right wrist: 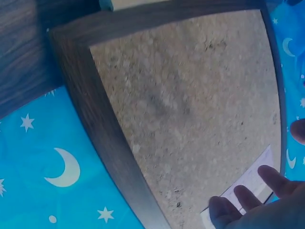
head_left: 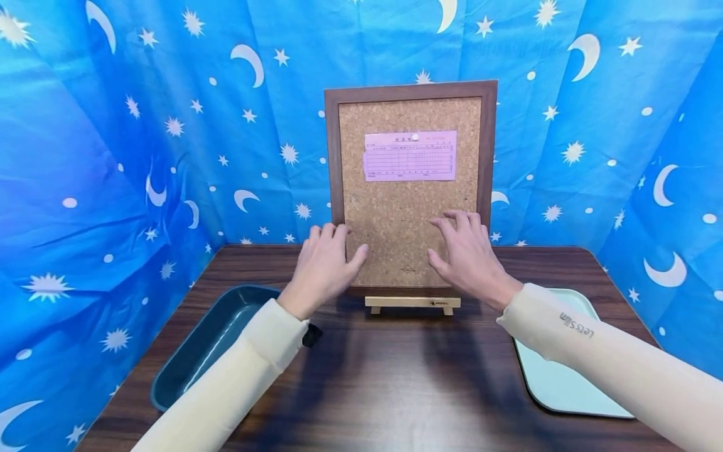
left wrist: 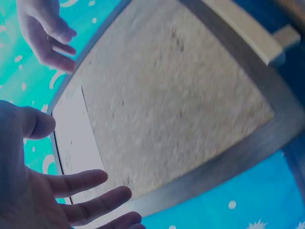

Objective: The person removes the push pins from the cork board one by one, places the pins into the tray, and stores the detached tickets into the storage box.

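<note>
A cork board (head_left: 395, 232) in a dark brown frame stands upright on a small wooden easel (head_left: 412, 302). Pinned to its upper part with a white pushpin (head_left: 415, 137) is a pink printed form (head_left: 410, 164). My left hand (head_left: 324, 263) is in front of the board's lower left side, fingers spread and holding nothing. Opposite it, before the lower right side, my right hand (head_left: 469, 251) has its fingers parted and slightly bent, also with nothing in them. In the left wrist view the spread fingers (left wrist: 81, 183) appear in front of the board; whether they touch it I cannot tell.
To the left on the brown wooden table (head_left: 384, 389) lies a dark teal tray (head_left: 198, 351), partly behind the left sleeve. A pale mint tray (head_left: 570, 383) lies at the right, partly under the right forearm. Blue cloth (head_left: 271, 113) with moons and stars hangs behind and at both sides.
</note>
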`<state>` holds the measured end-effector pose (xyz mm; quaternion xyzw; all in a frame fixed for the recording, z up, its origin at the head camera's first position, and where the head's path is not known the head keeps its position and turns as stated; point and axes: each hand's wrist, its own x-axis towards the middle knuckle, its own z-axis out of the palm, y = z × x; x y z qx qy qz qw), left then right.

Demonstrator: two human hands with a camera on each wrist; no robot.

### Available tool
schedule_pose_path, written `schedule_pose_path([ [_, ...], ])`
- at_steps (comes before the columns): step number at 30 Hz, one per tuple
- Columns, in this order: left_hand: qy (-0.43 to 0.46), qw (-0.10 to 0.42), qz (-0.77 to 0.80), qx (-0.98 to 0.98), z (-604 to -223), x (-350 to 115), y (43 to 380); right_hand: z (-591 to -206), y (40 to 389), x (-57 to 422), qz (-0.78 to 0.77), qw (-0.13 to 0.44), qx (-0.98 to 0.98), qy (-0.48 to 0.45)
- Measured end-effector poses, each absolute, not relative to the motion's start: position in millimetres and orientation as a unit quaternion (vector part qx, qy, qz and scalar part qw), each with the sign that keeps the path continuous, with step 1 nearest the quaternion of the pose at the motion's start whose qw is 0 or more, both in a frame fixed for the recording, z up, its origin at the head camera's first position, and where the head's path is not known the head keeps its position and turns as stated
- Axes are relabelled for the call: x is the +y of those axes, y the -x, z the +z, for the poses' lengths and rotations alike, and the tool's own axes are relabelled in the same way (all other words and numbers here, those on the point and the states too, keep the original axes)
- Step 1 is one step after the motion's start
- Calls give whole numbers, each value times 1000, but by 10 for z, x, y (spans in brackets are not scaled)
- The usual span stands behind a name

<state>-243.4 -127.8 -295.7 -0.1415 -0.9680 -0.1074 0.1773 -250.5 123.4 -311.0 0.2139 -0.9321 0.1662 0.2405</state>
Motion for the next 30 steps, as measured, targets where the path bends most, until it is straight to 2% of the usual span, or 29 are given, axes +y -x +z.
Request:
schedule_pose_path([
  [4,129,197,-108,-966,-2845,-1324,2527,-3032,2614,1230,179,255,-927,-207],
  [20,122,222,-134,-958,-2561,-1260,2816,-2706,3004,1261,250,271,-910,-191],
  [30,118,219,-185,-951,-2430,-1312,3014,-2436,3106,1196,276,293,-894,-195],
])
